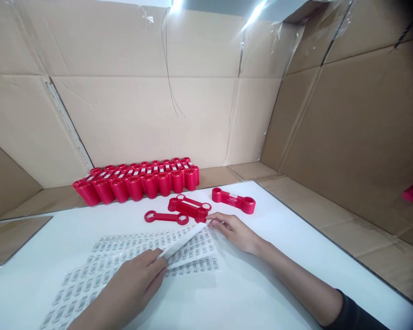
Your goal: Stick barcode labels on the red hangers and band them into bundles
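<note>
My left hand point(142, 279) is closed on the near edge of a sheet of printed labels point(124, 250), part of which is folded up. At the raised corner of that sheet is my right hand point(232, 231), thumb and forefinger pinched; whether a single label is between them I cannot make out. More label sheets point(209, 264) lie underneath. Just beyond my right fingertips sits a small stack of red plastic links point(187, 210) with ringed ends. One single red link point(166, 217) lies flat to its left.
A neat stack of red links point(233, 200) with a white label on top stands to the right. Along the back left runs a long row of red link stacks point(137, 181), labelled on top. Cardboard walls point(141, 119) enclose the white table point(261, 284).
</note>
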`<state>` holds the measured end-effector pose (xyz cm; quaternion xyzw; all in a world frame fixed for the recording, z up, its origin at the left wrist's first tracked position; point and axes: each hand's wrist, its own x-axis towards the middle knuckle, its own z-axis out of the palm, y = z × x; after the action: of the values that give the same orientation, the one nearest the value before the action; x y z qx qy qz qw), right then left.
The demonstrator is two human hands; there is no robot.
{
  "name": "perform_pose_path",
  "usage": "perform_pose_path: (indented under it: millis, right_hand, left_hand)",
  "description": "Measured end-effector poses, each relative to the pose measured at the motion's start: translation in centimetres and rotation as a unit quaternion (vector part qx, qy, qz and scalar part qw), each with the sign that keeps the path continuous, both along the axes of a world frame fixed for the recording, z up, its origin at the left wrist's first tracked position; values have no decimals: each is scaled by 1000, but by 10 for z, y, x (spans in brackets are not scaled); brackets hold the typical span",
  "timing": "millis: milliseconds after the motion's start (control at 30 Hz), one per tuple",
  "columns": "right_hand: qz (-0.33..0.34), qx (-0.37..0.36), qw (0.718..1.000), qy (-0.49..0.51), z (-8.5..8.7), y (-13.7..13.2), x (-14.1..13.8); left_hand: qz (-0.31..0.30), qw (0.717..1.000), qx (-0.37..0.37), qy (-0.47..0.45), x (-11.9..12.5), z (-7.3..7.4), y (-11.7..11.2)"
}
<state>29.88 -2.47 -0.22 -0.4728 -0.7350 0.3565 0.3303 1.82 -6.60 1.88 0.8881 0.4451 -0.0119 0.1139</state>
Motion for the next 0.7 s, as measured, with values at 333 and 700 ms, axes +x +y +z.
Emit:
perform_pose_path:
  millis: [333,700]
  right_hand:
    - [13,-51,991,-121,9,-6,3]
    - [29,-33,997,-69,5,-8,-4]
  left_hand:
    - [54,995,27,-82,-2,-4,5]
    - [-9,985,166,-41,-7,-13,8]
